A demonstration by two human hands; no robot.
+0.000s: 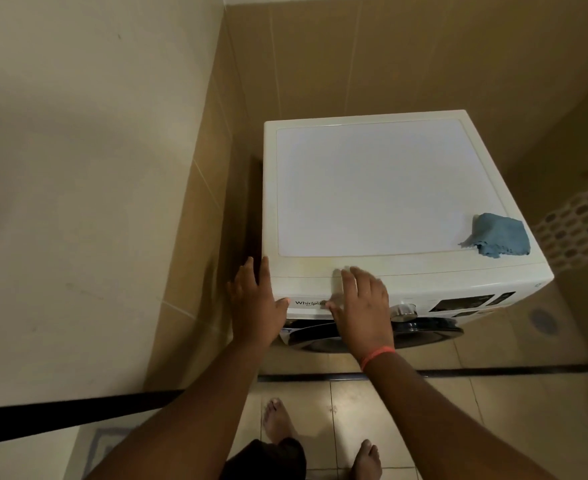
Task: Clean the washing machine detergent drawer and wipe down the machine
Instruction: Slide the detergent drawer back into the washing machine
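A white front-loading washing machine (372,188) stands in a tiled corner, seen from above. Its detergent drawer front (306,296) at the top left of the front panel looks closed. My left hand (256,303) lies flat with straight fingers against the machine's front left corner. My right hand (361,303) rests with spread fingers over the drawer's right end and the top front edge. A crumpled blue cloth (500,235) lies on the lid at the right front corner, away from both hands.
A silver dial (403,311) and dark display (462,303) sit right of my right hand, above the dark round door (424,332). Tiled walls close in on the left and behind. My bare feet (278,422) stand on the tiled floor by a black threshold strip.
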